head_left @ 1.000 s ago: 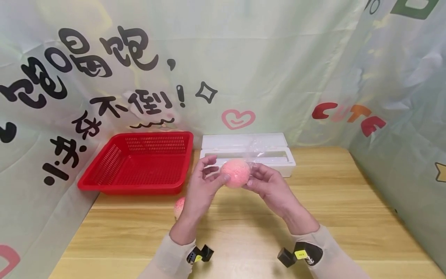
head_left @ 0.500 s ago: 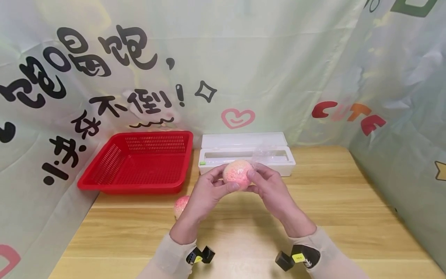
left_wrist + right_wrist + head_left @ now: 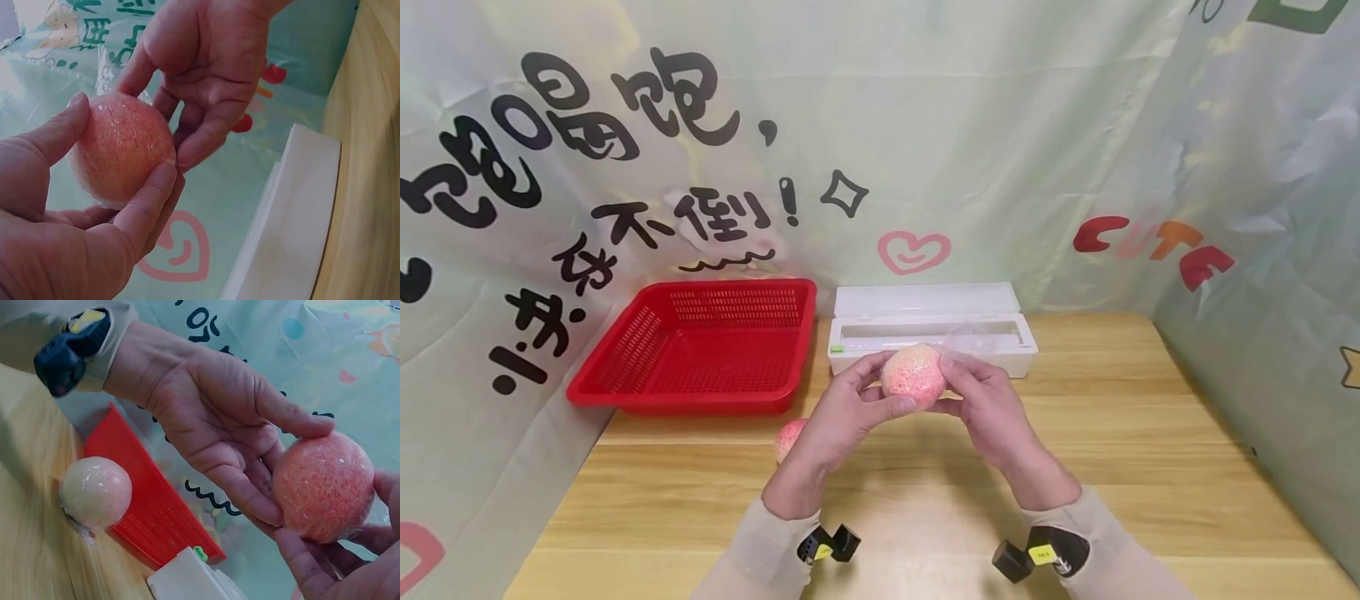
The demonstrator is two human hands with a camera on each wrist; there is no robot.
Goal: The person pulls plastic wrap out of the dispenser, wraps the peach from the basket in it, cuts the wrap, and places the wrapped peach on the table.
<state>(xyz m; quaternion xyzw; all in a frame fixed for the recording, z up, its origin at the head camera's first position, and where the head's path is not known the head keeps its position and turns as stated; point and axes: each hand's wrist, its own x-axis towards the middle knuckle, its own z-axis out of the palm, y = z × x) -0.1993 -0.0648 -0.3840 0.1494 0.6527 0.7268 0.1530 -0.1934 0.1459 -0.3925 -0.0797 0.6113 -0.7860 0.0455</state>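
A pink and cream peach [image 3: 913, 377], wrapped in shiny cling film, is up in the air between both hands over the table. My left hand [image 3: 841, 417] grips its left side, thumb in front and fingers behind. From the other side my right hand [image 3: 996, 412] holds it too, the thumb on its right edge and bent fingers beneath. Loose clear film [image 3: 107, 70] sticks out beyond the peach in the left wrist view. A second peach [image 3: 97, 490], also film-wrapped, lies on the table, partly hidden behind my left forearm in the head view.
Behind the hands stands a white cling film dispenser [image 3: 925, 300] with its lid up. A red perforated basket [image 3: 688, 408] is at the back left of the wooden table [image 3: 1112, 433]. A printed cloth [image 3: 1000, 150] hangs around the back and sides.
The peach has turned between the hands, showing more of its cream side. My right thumb has come onto its right edge, and the loose film behind it sits lower.
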